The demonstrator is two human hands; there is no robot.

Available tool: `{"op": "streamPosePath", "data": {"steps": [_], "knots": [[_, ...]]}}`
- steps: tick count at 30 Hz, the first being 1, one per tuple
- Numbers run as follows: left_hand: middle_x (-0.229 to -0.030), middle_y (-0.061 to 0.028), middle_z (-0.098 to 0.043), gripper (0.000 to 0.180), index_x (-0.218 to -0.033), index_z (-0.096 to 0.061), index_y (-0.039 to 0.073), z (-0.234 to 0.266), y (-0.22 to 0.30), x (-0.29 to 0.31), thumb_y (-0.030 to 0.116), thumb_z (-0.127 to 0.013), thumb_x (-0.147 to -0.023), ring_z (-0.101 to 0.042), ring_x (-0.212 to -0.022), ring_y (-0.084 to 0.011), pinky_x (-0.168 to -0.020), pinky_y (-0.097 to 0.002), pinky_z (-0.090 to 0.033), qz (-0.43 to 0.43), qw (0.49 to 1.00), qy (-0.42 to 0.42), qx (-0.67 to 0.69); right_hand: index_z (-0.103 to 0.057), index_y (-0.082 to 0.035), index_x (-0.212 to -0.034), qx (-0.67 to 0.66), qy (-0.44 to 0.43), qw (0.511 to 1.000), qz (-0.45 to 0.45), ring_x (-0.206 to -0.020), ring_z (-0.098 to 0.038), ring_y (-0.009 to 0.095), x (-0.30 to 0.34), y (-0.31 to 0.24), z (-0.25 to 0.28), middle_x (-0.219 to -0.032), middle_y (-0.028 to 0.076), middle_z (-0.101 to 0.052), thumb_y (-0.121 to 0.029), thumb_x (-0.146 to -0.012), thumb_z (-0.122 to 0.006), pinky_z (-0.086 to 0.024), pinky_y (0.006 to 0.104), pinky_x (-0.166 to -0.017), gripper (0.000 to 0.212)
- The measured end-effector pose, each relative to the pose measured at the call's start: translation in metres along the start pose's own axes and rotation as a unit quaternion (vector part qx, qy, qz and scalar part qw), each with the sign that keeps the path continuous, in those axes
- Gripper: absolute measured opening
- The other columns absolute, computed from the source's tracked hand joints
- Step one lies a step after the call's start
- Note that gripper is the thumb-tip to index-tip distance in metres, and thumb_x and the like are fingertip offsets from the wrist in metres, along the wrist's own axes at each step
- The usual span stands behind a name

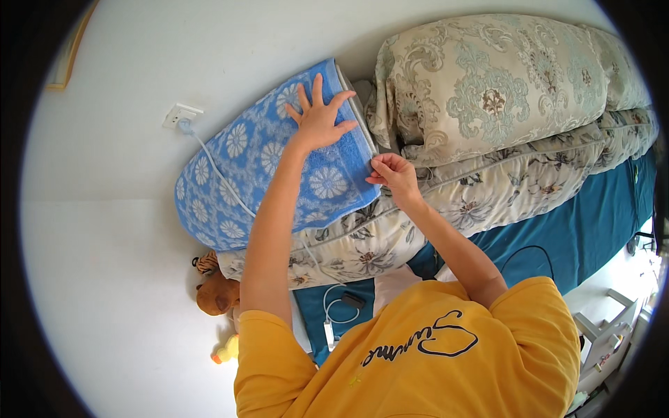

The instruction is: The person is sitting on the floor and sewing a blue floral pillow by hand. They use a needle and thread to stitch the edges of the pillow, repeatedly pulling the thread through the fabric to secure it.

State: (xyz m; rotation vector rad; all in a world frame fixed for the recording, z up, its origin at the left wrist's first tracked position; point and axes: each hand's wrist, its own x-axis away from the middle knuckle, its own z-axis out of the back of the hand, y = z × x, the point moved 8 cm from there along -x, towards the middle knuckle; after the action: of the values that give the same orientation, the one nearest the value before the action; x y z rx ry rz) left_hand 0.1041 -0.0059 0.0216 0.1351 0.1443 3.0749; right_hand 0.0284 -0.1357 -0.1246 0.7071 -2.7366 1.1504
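A blue towel (270,159) with white flowers lies spread over something broad, perhaps a pillow, whose pale edge shows along the towel's right side. My left hand (322,120) rests on the towel's upper part, fingers spread wide and holding nothing. At the lower right corner of the towel, the thumb and fingers of my right hand (394,175) are pinched together on its edge. What lies between those fingertips is mostly hidden. Beneath the towel and my right hand runs a bulky pale bedding roll (481,202) with a dark flower print.
A beige patterned cushion (495,83) sits at the back right. Teal bedding (606,209) spreads below it. A white cable (221,177) runs from a wall socket (182,117) across the towel. A brown plush toy (217,294) and a black-and-white adapter (352,300) lie nearer me.
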Motion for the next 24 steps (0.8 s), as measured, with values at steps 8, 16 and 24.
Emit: {"op": "streamPosePath", "data": {"steps": [8,16,24], "knots": [[-0.151,-0.0131,-0.008,0.014,-0.088,-0.062,0.024,0.010,0.002,-0.009,0.021,-0.070,-0.077,0.005,-0.135,-0.0481,-0.099,-0.0711,0.004,0.032,0.996,-0.025,0.080,-0.060,-0.002,-0.089,-0.013,-0.003,1.000,0.006,-0.065,-0.056,0.007,0.007,-0.008,-0.004,-0.075,-0.001,-0.057,-0.011,-0.085,-0.064,-0.057,0.0273,-0.064,0.010],[-0.149,-0.0103,-0.018,0.010,-0.075,-0.064,0.021,0.011,0.012,-0.014,0.021,-0.073,-0.072,0.000,-0.136,-0.0464,-0.099,-0.0714,0.003,0.030,0.995,0.016,0.095,-0.060,-0.002,-0.088,0.008,-0.013,1.000,0.007,-0.066,-0.057,0.007,0.005,-0.015,-0.003,-0.074,0.000,-0.058,-0.011,-0.085,-0.064,-0.057,0.0275,-0.063,0.010],[-0.142,-0.0051,-0.034,0.012,-0.074,-0.067,0.029,0.007,0.013,-0.019,0.025,-0.074,-0.065,-0.007,-0.134,-0.0476,-0.095,-0.0751,0.002,-0.036,0.993,0.078,0.080,-0.061,-0.003,-0.092,0.029,0.005,1.000,-0.002,-0.069,-0.058,0.010,0.007,-0.011,-0.010,-0.081,0.003,-0.059,-0.008,-0.086,-0.062,-0.057,0.0302,-0.067,0.008]]}}
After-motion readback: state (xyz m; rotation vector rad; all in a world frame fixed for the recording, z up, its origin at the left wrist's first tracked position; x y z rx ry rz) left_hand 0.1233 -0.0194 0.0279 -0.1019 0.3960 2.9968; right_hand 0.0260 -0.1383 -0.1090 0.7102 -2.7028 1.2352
